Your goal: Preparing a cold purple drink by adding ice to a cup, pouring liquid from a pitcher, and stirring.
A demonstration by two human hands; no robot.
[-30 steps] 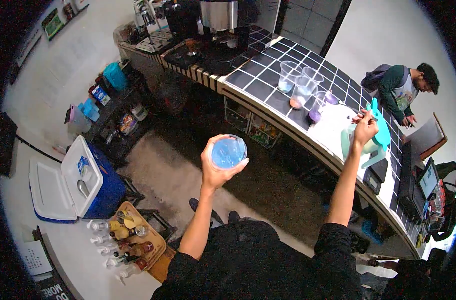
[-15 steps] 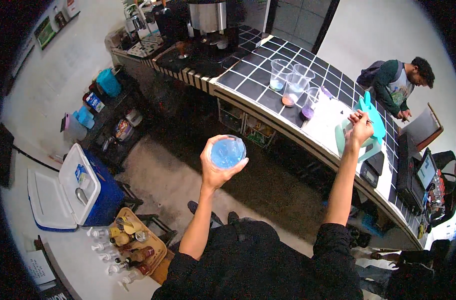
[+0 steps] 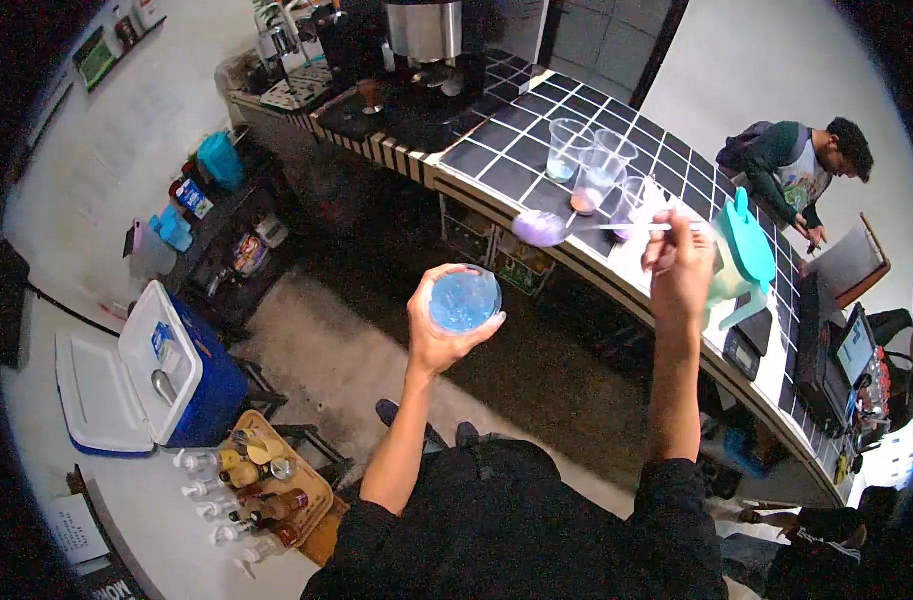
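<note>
My left hand (image 3: 438, 347) is wrapped round a clear plastic cup (image 3: 464, 300) of blue drink, which looks to have ice in it. The cup is held up over the floor, in front of the counter. To its upper right, my right hand (image 3: 679, 262) grips the handle of a long spoon (image 3: 539, 229). The spoon's bowl points left and carries something pale purple, slightly blurred. Just beside my right hand, a pale green container (image 3: 724, 282) with a turquoise lid (image 3: 748, 240) stands on the counter. The lid appears raised.
Several clear cups (image 3: 566, 150) with coloured bottoms stand on the black-tiled counter (image 3: 501, 165). A small scale (image 3: 743, 355) sits near its edge. An open blue cooler (image 3: 198, 380) and a tray of pump bottles (image 3: 276, 490) are at left. Another person (image 3: 791, 170) stands beyond the counter.
My right hand has drawn back from the container toward the left, and the spoon with its purple load is now in sight. The blue cup has shifted slightly right.
</note>
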